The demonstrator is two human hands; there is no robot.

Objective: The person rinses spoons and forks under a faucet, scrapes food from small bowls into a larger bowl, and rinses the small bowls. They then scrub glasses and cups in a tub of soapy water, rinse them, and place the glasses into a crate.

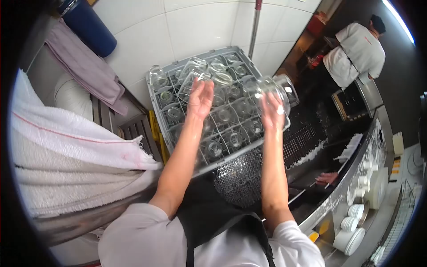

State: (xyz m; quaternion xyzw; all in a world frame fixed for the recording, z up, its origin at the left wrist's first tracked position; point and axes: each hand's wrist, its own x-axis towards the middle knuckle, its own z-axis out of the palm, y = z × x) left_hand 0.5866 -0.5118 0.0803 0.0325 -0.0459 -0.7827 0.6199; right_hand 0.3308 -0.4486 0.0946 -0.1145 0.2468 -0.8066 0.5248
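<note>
A grey divided rack [155,104] full of clear glasses stands against the white tiled wall. Over its middle, my left hand [201,99] is raised with its fingers around the lower end of a clear glass container [192,71], which lies tilted on the other glasses. At the rack's right side my right hand [272,111] grips a large clear glass vessel [266,89]; its fingers show through the glass. Just beyond it, another clear container [287,89] sits at the rack's right edge.
White towels [75,147] hang at the left, below a mauve cloth [84,66] and a blue cylinder [86,26]. A perforated black mat [307,129] lies right of the rack. White dishes [349,240] stand lower right. Another person [353,53] stands at the upper right.
</note>
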